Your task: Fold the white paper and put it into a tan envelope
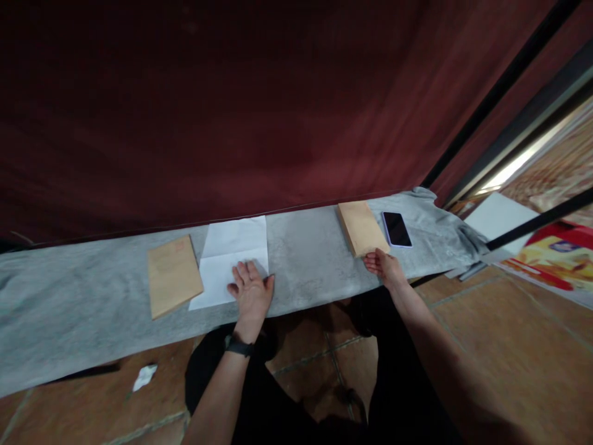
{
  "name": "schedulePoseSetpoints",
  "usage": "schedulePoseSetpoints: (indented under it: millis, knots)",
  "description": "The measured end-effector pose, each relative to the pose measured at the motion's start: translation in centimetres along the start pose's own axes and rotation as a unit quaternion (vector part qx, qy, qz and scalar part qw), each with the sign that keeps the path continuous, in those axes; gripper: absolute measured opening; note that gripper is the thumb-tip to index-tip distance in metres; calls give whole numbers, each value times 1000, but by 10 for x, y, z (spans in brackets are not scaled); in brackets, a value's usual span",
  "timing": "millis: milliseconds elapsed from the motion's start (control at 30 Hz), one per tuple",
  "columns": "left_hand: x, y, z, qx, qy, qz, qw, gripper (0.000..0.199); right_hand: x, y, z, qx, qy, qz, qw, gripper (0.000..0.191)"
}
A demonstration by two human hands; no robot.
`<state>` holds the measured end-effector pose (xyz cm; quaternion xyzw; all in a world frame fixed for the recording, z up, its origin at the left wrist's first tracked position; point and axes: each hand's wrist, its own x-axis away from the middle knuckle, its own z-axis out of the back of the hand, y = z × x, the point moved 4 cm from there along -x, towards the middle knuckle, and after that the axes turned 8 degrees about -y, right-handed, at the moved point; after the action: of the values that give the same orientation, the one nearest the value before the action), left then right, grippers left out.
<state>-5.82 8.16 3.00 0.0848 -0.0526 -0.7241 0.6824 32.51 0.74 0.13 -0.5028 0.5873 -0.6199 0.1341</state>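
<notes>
- Left hand [252, 289] lies palm down with its fingers loosely spread, over the near half of a creased sheet of white paper [231, 238] — below the fold line that runs across it.
- Right hand [380, 262] is at the near end of a stack of brown paper envelopes [364, 224], fingers bent at the corner and thumb close to the top edge; whether it pinches one envelope, several or none, I cannot tell.
- Left of the sheet lies another brown envelope [172, 278], set at a slant; its near right corner seems to lap the paper's edge.
- Just right of the stack is a smartphone [397, 229], dark screen up. Everything here rests on a grey cloth [303, 266] spread over a long, narrow surface.
- For steadying the sheet, a flat palm with light, even pressure should serve best; pushing sideways could wrinkle the paper or drag it out from beside the slanted envelope.
- At the stack, a thumb on top and fingertips under the edge would probably separate a single layer cleanly — a deeper grip may lift several or skew the pile towards the phone.
- Since the cloth looks soft and rumpled at its right end, gentle movements seem wise.
</notes>
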Motion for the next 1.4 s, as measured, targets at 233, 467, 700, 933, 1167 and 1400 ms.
schedulePoseSetpoints:
  millis: [233,467,700,933,1167,1400]
  knots:
    - [-1,-4,-1,-102,-33,23,994,58,11,-1,-19,23,-26,50,998,25]
    - [-6,1,9,-117,-45,-1,992,53,20,13,-39,26,-105,43,993,20]
    - [-6,3,9,-65,-48,-8,997,45,27,36,-149,10,-254,-23,967,12]
    - [-16,-23,8,35,8,5,999,37,12,58,-277,70,-273,-72,957,19]
    - [-23,-30,10,130,-5,35,991,35,-6,69,-315,195,-248,-50,948,29]
    - [-28,-28,31,131,33,21,991,31,-15,35,-275,247,-237,-5,940,21]
